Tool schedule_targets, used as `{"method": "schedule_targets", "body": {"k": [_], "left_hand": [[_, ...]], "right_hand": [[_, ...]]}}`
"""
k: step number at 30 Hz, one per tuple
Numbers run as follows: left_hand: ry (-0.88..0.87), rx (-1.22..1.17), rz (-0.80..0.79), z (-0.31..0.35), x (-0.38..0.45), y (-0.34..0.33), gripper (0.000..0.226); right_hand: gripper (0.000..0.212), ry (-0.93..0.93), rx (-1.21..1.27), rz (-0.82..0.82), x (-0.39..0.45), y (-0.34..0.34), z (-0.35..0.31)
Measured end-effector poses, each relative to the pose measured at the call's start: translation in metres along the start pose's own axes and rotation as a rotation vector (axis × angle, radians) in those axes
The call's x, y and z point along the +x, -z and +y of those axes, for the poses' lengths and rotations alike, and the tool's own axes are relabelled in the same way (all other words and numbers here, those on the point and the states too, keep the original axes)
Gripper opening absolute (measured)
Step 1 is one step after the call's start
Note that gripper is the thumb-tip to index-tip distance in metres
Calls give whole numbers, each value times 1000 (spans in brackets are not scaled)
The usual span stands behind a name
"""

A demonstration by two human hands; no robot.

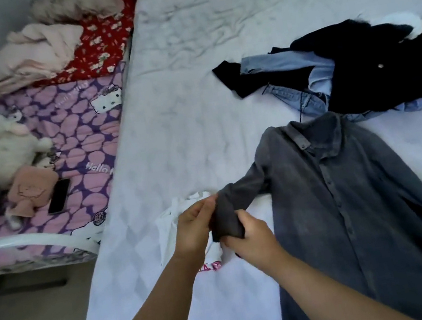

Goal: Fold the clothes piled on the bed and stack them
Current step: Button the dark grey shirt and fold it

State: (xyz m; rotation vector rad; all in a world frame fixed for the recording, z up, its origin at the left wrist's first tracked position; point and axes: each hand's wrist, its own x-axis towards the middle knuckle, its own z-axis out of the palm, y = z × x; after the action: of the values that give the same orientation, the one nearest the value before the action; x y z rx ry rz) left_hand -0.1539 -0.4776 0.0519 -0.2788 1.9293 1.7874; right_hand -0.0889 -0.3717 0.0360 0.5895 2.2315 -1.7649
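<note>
Grey shirt being laid out, folding barely begun
The grey shirt [349, 192] at four o'clock has its sleeve gripped by left hand [193, 228] and right hand [253, 236]; the unfolded pile [351, 72] at two o'clock remains.

— Can we read anything here?
— Only on the pink-and-purple heart quilt [74, 132] at nine o'clock: white script near its right edge reads "Hello", cut off after that.
— Anything more on it?
— Fainter script higher up, too blurred for us to read.
— And the white garment [175, 221] at six o'clock?
— It carries pink lettering on its lower edge, crumpled and illegible.
</note>
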Motion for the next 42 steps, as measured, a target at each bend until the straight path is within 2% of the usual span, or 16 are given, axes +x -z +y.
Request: {"method": "schedule_targets", "body": {"k": [2, 5, 9, 11, 14, 15, 16, 19, 23, 26, 31, 35, 37, 39, 41, 42], "left_hand": [[-35, -32, -131, 8, 3, -13, 24], [-58, 102, -127, 7, 10, -39, 20], [-6, 251, -133, -9, 19, -77, 21], [13, 303, -134, -20, 22, -97, 20], [52, 387, -156, -37, 25, -122, 18], [64, 423, -163, -43, 27, -130, 18], [73, 456, -166, -48, 29, -136, 18], [127, 525, -171, -64, 41, -152, 19], [176, 628, -141, -82, 68, -168, 18], [162, 773, -98, -94, 91, -172, 18], [26, 986, -12, -106, 140, -169, 39], [-129, 1153, 27, -114, 189, -158, 52], [-207, 1344, -49, -118, 212, -150, 58], [-302, 1567, -160, -117, 233, -143, 53], [-539, 1719, -258, -110, 252, -134, 38], [-665, 1734, -288, -107, 262, -128, 33]], "right_hand": [[14, -29, 51, 193, 3, 29, 5], [19, -158, 160, 415, 4, 82, 21], [17, -365, 141, 617, -13, 151, 67], [17, -468, 71, 649, -26, 178, 93], [30, -619, -41, 595, -39, 200, 131], [26, -625, -44, 577, -40, 204, 142], [15, -621, -52, 560, -38, 208, 148], [17, -580, -91, 502, -22, 214, 165], [5, -516, -198, 339, 16, 220, 174], [29, -435, -300, 202, 47, 221, 178], [40, -275, -415, 93, 105, 208, 185], [46, -187, -484, 77, 143, 187, 189], [50, -188, -504, 85, 158, 178, 189], [49, -227, -545, 59, 170, 171, 190], [32, -222, -580, 54, 178, 167, 193], [23, -208, -556, 112, 181, 167, 195]]}}
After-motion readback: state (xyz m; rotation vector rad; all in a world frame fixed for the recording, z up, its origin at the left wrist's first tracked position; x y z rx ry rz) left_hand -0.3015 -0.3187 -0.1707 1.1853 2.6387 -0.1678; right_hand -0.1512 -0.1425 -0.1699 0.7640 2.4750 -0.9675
